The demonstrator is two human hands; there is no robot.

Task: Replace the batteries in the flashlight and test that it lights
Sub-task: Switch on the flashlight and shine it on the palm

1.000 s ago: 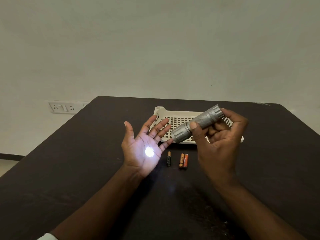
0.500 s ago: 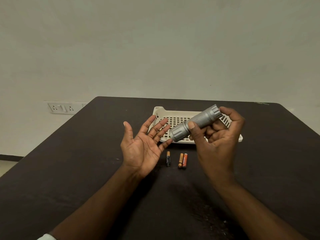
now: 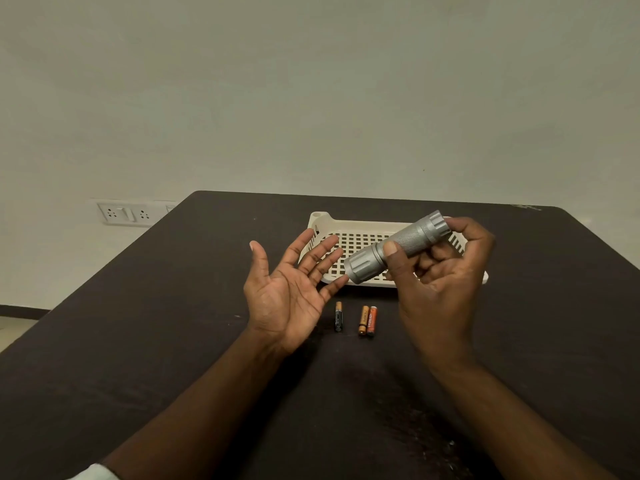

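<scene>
**Flashlight aimed at the palm, no beam showing**

The right hand (image 3: 438, 271) grasps the silver knurled metal flashlight (image 3: 398, 247), thumb laid across the barrel and the fingers curled behind it, with one fingertip up at the tail cap. The lamp head points down and left, straight at the left hand (image 3: 292, 282), which is held up flat and empty, palm facing the lens, fingers spread and straight, the little finger just beside the head's rim. No bright spot falls on that palm, so the light reads as off at this instant; whether the tail fingertip is pressing a switch is hard to tell from this angle.

Below the hands, on the dark brown table (image 3: 138, 341), lie three small batteries in a row: one black battery with a gold end (image 3: 338, 316) by itself, then, a little to its right, a gold battery (image 3: 363, 319) and an orange battery (image 3: 372, 320) touching side by side. Behind the hands sits one cream slotted plastic tray (image 3: 346, 226), partly hidden by the flashlight held above it.

Judging by the closed-up flashlight and the loose cells, the swap looks done, and the loose three are probably the old ones. What remains is the test itself: a press of the switch and a spot on that waiting palm.

The count: two hands, one flashlight, three batteries, one tray, one white wall socket plate (image 3: 124, 213) off to the left.
</scene>
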